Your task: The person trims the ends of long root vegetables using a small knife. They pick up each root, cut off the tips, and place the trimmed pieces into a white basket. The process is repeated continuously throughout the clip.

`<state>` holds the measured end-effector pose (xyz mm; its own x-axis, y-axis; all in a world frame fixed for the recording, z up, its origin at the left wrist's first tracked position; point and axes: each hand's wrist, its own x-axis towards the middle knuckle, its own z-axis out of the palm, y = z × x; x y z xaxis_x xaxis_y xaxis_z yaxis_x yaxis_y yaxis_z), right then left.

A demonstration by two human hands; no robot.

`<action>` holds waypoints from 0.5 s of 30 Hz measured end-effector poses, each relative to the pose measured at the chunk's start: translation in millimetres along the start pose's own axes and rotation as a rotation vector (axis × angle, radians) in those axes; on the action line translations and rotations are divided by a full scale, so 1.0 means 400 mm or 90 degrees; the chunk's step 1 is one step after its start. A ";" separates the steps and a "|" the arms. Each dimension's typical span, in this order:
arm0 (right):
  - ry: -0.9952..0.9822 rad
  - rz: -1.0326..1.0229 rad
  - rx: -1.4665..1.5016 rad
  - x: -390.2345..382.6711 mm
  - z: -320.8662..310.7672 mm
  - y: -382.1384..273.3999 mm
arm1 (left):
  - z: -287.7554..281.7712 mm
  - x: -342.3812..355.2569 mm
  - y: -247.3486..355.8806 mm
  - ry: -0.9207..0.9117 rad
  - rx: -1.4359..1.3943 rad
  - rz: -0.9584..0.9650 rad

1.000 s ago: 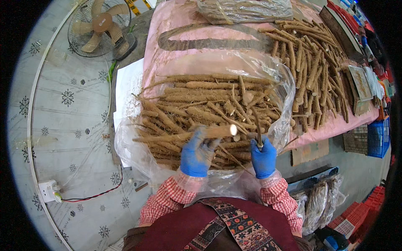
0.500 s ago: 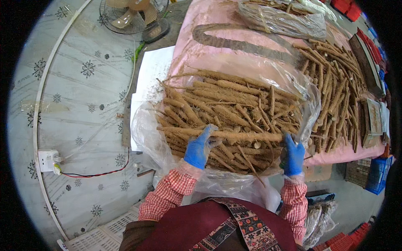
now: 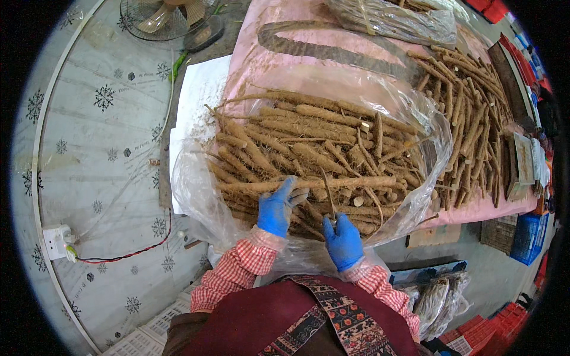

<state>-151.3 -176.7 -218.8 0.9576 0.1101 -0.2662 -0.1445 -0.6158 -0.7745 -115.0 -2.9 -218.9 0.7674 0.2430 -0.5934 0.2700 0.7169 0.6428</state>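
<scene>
In the head view, the left hand (image 3: 278, 209) grasps a long brown root (image 3: 359, 183) above the heaped roots (image 3: 320, 129); the right hand (image 3: 344, 242) grips a thin knife-like tool (image 3: 328, 196) (it crosses the root, contact unclear). Steady left-hand pressure, fingers clear of the edge, should keep strokes controlled.
</scene>
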 end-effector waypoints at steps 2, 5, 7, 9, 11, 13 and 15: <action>-0.050 0.048 0.000 0.033 0.019 -0.013 | -0.002 -0.006 -0.002 0.006 0.021 0.016; -0.062 0.013 0.097 0.077 0.095 0.063 | 0.014 -0.052 0.001 -0.009 0.184 0.049; -0.118 0.088 0.164 0.079 0.068 0.018 | 0.018 -0.065 0.028 -0.071 0.278 0.179; -0.098 0.188 0.261 0.054 0.022 0.013 | 0.047 -0.070 0.084 -0.091 0.308 0.149; -0.052 0.259 0.390 0.016 -0.036 0.021 | 0.053 -0.012 0.089 -0.175 0.425 0.230; 0.113 0.168 0.421 -0.021 -0.067 0.088 | 0.107 0.014 0.077 -0.230 0.606 0.286; 0.240 0.122 0.429 -0.033 -0.120 0.114 | 0.155 0.033 0.050 -0.378 0.889 0.469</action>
<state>-158.7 -243.6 -223.2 0.9033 -0.2951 -0.3113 -0.3197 0.0209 -0.9473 -63.3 -26.0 -183.6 0.9654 -0.2559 0.0497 -0.1975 -0.5935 0.7802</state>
